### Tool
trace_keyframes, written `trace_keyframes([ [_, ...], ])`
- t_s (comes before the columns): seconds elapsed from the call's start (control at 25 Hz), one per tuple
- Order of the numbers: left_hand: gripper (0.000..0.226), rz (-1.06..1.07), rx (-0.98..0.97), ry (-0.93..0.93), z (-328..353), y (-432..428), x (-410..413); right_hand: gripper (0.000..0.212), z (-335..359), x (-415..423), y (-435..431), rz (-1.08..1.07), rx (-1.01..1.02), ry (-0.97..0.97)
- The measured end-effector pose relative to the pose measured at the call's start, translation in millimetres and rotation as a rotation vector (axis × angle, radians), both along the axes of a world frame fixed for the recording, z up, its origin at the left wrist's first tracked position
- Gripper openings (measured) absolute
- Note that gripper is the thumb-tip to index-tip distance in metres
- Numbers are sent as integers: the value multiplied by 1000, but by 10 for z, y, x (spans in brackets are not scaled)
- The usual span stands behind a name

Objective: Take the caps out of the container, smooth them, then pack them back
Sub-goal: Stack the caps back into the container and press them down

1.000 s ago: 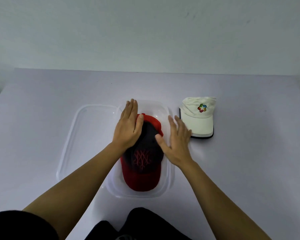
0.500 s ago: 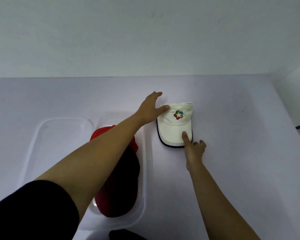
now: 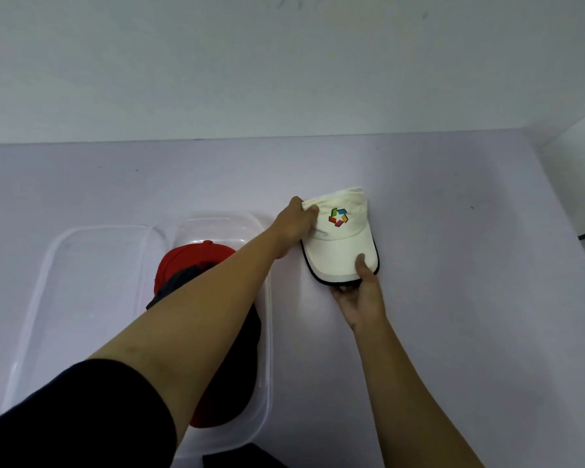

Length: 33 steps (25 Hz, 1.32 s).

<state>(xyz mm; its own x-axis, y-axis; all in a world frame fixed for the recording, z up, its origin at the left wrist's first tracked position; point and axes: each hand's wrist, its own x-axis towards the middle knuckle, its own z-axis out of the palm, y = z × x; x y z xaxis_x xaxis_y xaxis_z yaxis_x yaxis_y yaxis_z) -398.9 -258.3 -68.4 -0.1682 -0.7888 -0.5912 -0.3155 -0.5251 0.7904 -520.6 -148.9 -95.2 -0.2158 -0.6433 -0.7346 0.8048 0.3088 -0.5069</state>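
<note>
Beside the container, left grip and right grip pinch the logoed white cap.

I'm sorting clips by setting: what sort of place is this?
Likely a plain indoor workbench or recording setup rather than a home: a pale table against a blank wall, holding a clear container, a red cap in it and a white cap beside it.

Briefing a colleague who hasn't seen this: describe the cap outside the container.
On the table, right of the clear container, is a cream cap held by the left hand and right hand. Unlike the red cap in the container, it bears a multicoloured logo.
</note>
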Motion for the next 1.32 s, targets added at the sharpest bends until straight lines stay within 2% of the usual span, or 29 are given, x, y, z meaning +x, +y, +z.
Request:
trace_keyframes([
  [0.16, 37, -36, 32, 65, 188, 82, -24, 37, 98, 16, 55, -95, -123, -115],
  [0.36, 65, 117, 81, 424, 491, 153, 64, 43, 371, 160, 44, -72, -365, -184],
  [0.44, 63, 168, 83, 469, 647, 183, 163, 45, 514, 212, 11, -33, -423, -198],
  [0.52, 50, 213, 13, 506, 833, 214, 354, 45, 678, 306, -8, 69, -463, -178],
  [0.6, 38, 249, -105, 545, 1025, 225, 637, 56, 836, 459, -28, 246, -460, -59],
  [0.68, 36, 275, -205, 566, 1206, 222, 990, 89, 944, 647, 15, 493, -430, 130],
  [0.76, 44, 328, -272, 533, 1359, 209, 1340, 101, 960, 858, 102, 771, -375, 388],
  [0.88, 32, 351, -392, 464, 1552, 229, 1807, 113, 899, 1226, 192, 1254, -345, 891],
  [0.96, 33, 310, -469, 431, 1627, 247, 2014, 126, 826, 1418, 152, 1430, -347, 1105],
  [1.04, 37, 254, -525, 425, 1652, 273, 2139, 137, 776, 1528, 33, 1478, -288, 1149],
  [1.16, 41, 186, -569, 430, 1604, 301, 2224, 146, 775, 1557, -132, 1482, -148, 1029],
  [1.32, 42, 155, -580, 434, 1483, 269, 2310, 126, 850, 1568, 17, 1511, -305, 1187],
])
